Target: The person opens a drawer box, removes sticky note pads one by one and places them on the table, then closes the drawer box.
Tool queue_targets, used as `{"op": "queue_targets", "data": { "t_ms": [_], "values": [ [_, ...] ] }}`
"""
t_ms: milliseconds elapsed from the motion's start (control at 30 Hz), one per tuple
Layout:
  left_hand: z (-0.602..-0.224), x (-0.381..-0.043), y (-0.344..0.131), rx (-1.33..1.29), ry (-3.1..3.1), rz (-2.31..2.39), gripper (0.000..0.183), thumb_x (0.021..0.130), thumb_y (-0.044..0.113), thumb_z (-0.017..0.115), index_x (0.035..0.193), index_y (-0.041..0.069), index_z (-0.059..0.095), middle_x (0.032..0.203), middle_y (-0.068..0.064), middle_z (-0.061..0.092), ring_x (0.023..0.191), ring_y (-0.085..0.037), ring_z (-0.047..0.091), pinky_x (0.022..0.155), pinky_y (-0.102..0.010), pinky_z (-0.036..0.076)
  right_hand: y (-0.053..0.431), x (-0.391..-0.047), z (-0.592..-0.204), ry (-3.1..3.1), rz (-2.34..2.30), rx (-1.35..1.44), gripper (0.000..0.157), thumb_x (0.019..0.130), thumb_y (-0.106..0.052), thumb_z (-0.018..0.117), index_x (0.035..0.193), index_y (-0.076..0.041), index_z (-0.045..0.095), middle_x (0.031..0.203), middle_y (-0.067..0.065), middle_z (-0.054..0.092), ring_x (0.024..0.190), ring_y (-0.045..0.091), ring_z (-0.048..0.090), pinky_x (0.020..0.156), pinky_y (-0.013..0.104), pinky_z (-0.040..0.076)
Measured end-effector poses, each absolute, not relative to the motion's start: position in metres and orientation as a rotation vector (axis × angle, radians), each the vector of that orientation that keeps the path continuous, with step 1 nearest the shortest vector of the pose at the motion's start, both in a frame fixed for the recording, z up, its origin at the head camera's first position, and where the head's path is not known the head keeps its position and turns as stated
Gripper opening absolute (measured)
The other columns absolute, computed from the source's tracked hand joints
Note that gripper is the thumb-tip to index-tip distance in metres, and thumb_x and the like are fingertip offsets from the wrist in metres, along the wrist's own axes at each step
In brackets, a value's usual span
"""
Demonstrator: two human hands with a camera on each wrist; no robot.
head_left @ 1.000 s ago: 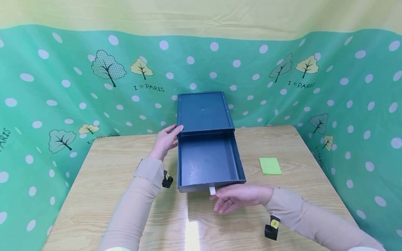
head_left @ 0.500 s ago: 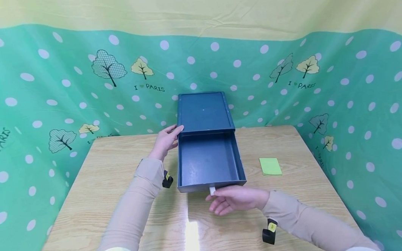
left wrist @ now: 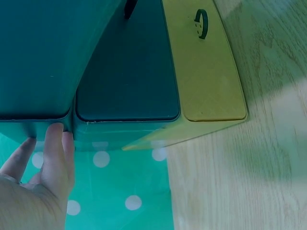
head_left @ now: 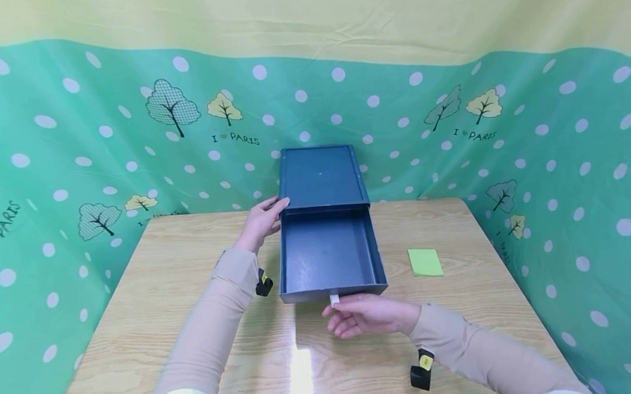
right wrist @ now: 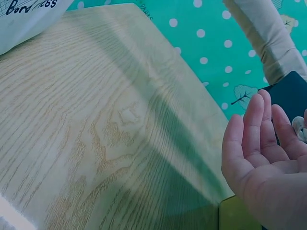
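A blue drawer (head_left: pixel 326 250) with a bare inside stands pulled out of the top of a blue drawer cabinet (head_left: pixel 320 176). My left hand (head_left: pixel 260 223) rests on the cabinet's left side, its thumb near the top front corner. In the left wrist view its fingers (left wrist: pixel 53 148) lie fairly straight against the cabinet. At the drawer's front, my right hand (head_left: pixel 372 314) pinches the small white drawer pull (head_left: pixel 334 300) with thumb and index finger. The ring-shaped pull (right wrist: pixel 300 127) also shows in the right wrist view, where the other fingers are loosely curved.
Below the top drawer, the left wrist view shows another blue drawer (left wrist: pixel 129 62) and a yellow drawer (left wrist: pixel 204 72) with a dark pull (left wrist: pixel 203 24). A light green sticky-note pad (head_left: pixel 425 262) lies right on the wooden table (head_left: pixel 180 275). Dotted green cloth (head_left: pixel 311 108) surrounds it.
My right hand has shifted slightly left along the drawer front, with its wrist a little lower. The left hand and the pulled-out drawer stay practically where they were.
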State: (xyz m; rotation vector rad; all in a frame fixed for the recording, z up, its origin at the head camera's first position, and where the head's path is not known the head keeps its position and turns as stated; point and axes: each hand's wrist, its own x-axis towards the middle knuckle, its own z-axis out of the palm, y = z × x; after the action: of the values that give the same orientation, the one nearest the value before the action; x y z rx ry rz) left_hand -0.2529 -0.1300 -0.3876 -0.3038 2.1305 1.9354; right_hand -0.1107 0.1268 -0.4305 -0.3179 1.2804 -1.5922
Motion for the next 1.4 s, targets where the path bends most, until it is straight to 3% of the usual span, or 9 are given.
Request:
{"op": "queue_targets", "data": {
  "t_ms": [233,500,700,1000,1267,1400],
  "values": [
    [-0.3890,-0.2504,-0.1305,-0.307,2.142,1.926,0.067,0.091,0.042,0.061,0.147,0.017,0.035,0.149,-0.010,0.038,0.128,-0.028,0.043,0.105,-0.042,0.043,0.1265,-0.1097,-0.4339,1.238,-1.616,-0.315,0.028,0.101,-0.027,0.044,0.116,-0.007,0.056,0.094,-0.004,0.067,0.086,0.006,0.063,0.085,0.022,0.053],
    [-0.3913,-0.2494,-0.1302,-0.304,2.142,1.915,0.066,0.091,0.042,0.060,0.147,0.018,0.035,0.146,-0.009,0.041,0.119,-0.025,0.045,0.104,-0.042,0.044,0.1274,-0.1085,-0.4351,1.227,-1.614,-0.305,0.025,0.101,-0.025,0.041,0.114,-0.010,0.057,0.094,-0.004,0.067,0.087,0.006,0.063,0.085,0.022,0.053],
    [-0.3888,-0.2514,-0.1293,-0.303,2.146,1.924,0.067,0.090,0.043,0.061,0.147,0.018,0.036,0.148,-0.009,0.039,0.124,-0.026,0.044,0.105,-0.041,0.044,0.1265,-0.1087,-0.4326,1.238,-1.628,-0.285,0.021,0.101,-0.027,0.044,0.107,-0.015,0.060,0.094,-0.004,0.067,0.087,0.007,0.063,0.086,0.023,0.053],
    [-0.3864,-0.2541,-0.1299,-0.316,2.152,1.923,0.067,0.090,0.044,0.061,0.147,0.020,0.036,0.146,-0.009,0.041,0.121,-0.024,0.044,0.104,-0.040,0.044,0.1247,-0.1103,-0.4282,1.204,-1.682,-0.287,0.021,0.102,-0.020,0.041,0.107,-0.014,0.060,0.095,-0.004,0.068,0.086,0.006,0.064,0.086,0.023,0.054],
    [-0.3870,-0.2531,-0.1295,-0.292,2.156,1.914,0.068,0.090,0.045,0.060,0.148,0.019,0.035,0.150,-0.009,0.037,0.130,-0.028,0.042,0.105,-0.041,0.043,0.1231,-0.1077,-0.4287,1.196,-1.729,-0.263,0.021,0.102,-0.017,0.042,0.106,-0.012,0.061,0.097,-0.004,0.070,0.088,0.007,0.067,0.087,0.023,0.054],
    [-0.3870,-0.2521,-0.1288,-0.294,2.153,1.914,0.067,0.091,0.043,0.060,0.148,0.019,0.035,0.148,-0.009,0.039,0.124,-0.026,0.044,0.105,-0.041,0.043,0.1226,-0.1060,-0.4289,1.214,-1.733,-0.248,0.021,0.102,-0.018,0.043,0.107,-0.011,0.062,0.096,-0.003,0.070,0.088,0.007,0.067,0.087,0.023,0.054]
  ]
}}
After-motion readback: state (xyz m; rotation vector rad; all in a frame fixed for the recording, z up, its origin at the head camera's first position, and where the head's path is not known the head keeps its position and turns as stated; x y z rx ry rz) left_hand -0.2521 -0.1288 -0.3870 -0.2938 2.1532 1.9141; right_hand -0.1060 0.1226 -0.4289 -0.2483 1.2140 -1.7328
